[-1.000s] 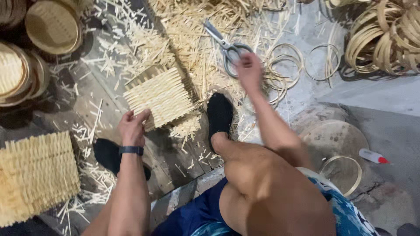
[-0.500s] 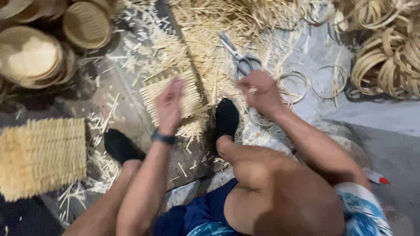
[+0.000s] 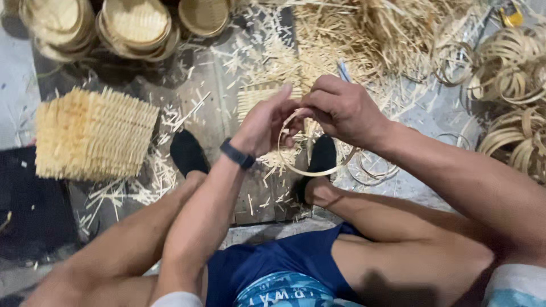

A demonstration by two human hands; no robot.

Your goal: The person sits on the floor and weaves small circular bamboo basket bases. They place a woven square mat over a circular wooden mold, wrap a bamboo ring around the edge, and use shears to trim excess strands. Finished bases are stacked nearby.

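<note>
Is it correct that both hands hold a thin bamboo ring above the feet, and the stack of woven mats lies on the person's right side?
Not quite. In the head view both hands, left and right, do hold the thin bamboo ring above the feet, but the stack of woven mats lies on the person's left side, not the right.

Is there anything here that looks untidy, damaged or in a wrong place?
Pale bamboo offcuts lie scattered across the floor around the black shoes. Otherwise nothing stands out: both the left hand and the right hand hold a thin bamboo ring, which looks whole.
</note>
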